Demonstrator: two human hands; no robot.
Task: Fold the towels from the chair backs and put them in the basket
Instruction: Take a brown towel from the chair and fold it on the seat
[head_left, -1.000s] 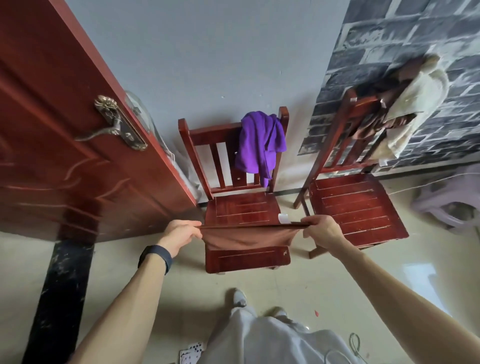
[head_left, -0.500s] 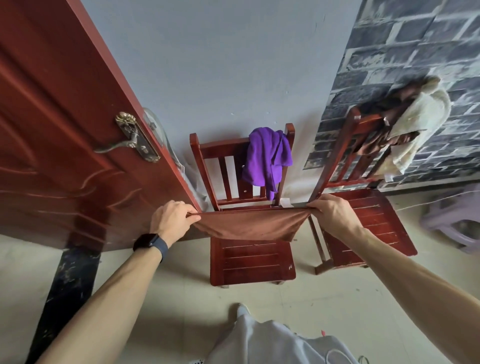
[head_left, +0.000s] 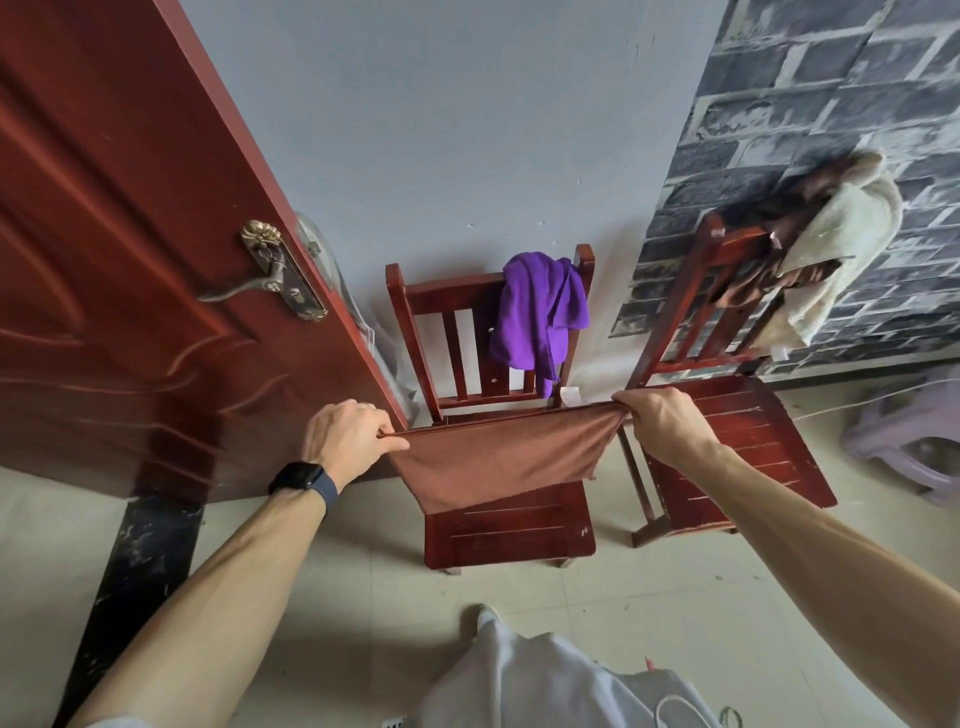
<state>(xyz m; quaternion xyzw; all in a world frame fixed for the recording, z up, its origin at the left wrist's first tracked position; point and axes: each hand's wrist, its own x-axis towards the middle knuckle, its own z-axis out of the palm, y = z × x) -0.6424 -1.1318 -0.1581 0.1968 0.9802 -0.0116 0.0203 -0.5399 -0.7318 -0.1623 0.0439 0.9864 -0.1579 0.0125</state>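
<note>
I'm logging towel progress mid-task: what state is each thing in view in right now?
Brown towel: stretched between both hands, hanging doubled.
Left hand: grip pinched shut on the towel's left end.
Right hand: grip shut on its right end.
Purple towel: unfolded, draped on the middle chair back.
Cream towel: unfolded, draped on the right chair back.
Door: open.

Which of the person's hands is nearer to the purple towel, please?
Right. The right hand is just below-right of the purple towel; the left hand is farther, below-left.
</note>
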